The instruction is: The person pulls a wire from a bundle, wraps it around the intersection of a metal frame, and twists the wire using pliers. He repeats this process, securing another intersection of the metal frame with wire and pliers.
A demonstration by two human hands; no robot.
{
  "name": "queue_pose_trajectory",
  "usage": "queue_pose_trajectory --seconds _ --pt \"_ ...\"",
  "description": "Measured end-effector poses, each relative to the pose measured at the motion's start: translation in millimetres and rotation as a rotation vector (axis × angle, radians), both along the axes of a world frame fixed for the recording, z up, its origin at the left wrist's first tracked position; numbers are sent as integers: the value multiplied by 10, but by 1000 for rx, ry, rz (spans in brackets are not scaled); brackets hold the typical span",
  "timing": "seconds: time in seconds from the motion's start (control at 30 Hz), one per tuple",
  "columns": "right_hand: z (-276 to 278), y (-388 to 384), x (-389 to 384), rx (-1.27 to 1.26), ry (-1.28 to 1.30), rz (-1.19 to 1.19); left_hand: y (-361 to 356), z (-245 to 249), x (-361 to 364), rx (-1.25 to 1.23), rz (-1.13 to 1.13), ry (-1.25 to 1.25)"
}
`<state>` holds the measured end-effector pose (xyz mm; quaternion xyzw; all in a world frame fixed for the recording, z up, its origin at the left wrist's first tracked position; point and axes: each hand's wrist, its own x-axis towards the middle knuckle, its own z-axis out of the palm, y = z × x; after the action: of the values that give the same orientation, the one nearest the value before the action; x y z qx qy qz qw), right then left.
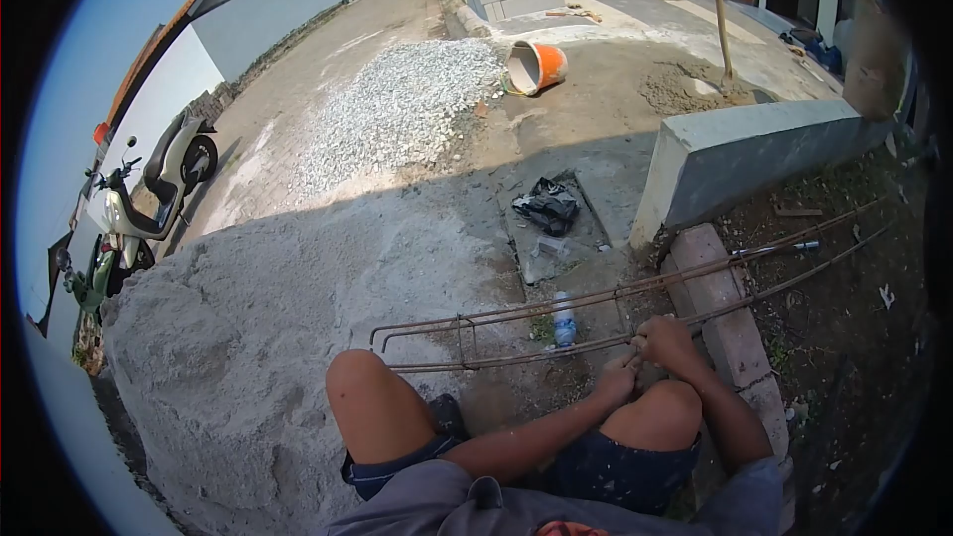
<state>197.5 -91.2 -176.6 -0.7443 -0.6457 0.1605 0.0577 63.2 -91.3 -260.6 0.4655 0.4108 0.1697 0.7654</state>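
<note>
A long, narrow rebar cage (476, 319) of rusty rods with thin stirrups stretches across in front of my knees. My left hand (617, 378) is closed in a fist just below the cage's near rod. Right beside it, my right hand (665, 344) is closed at that same rod, its fingers curled. What the fingers of either hand grip is too small or hidden to make out. A plastic bottle (564, 320) with a blue label lies under the cage, left of my hands. The cage's right part passes over a concrete kerb (717, 303).
A sand heap (248, 328) spreads at the left, with a gravel pile (397, 104) behind it. An orange bucket (549, 67) lies tipped. A black plastic bag (548, 206) rests on a slab. A low wall (754, 154) stands at right; a scooter (149, 194) is parked left.
</note>
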Motion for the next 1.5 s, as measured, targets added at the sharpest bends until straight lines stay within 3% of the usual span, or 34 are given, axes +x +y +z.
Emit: queue_pose_trajectory --seconds 0.1,0.17,0.3,0.4,0.47,0.53,0.6,0.63,0.77,0.87,0.9,0.97,1.07,1.1,1.13,1.17,1.23,1.27,1.37,1.43,1.5 --pt "-139 -52 118 160 -16 152 36 363 -134 -187 191 -107" --pt "-282 -108 203 255 -54 279 185 473 -189 -213 187 -65" --pt "-377 -251 115 427 -134 210 448 863 -244 -199 92 23" --pt "-607 -271 30 561 -181 132 487 823 -189 99 -64 74" --pt "-736 -311 13 567 -181 77 491 884 -172 507 -210 115" --pt "-818 -321 -65 509 -102 -9 480 1031 -160 653 -281 139" --pt "-724 -374 -211 691 64 -136 485 1120 -147 679 -372 99" --pt "-776 -369 -244 637 149 -204 483 1287 -155 526 -447 211" --pt "-774 -297 -400 609 532 -524 555 1478 -192 368 -538 269" --pt "-768 -276 -465 666 795 -701 720 1795 -303 775 -550 368" --pt "-740 -301 -475 580 1139 -799 764 1951 -351 854 -499 398" --pt "-681 -322 -445 370 1815 -942 850 2170 -465 918 -264 224" --pt "-882 -308 -407 207 2298 -933 1286 2369 -803 708 -187 -387" --pt "-924 -338 -411 230 2256 -840 1393 2420 -867 595 -204 -558" --pt "-956 -371 -376 253 2206 -743 1483 2375 -867 533 -208 -529" --pt "-990 -409 -349 268 2156 -645 1487 2267 -784 626 -282 -359" --pt "-1069 -706 -246 190 1796 -692 1298 1876 -558 619 -231 188" --pt "-1109 -879 -119 161 1607 -694 1275 1667 -468 624 -351 363" --pt "-1640 -1547 7 34 604 -765 1207 959 -334 496 -462 426" --pt "-1659 -1902 -136 -358 241 -784 1120 683 -210 440 -536 446" --pt "-1870 -2214 -316 -461 265 -731 1083 620 -71 332 -595 452"
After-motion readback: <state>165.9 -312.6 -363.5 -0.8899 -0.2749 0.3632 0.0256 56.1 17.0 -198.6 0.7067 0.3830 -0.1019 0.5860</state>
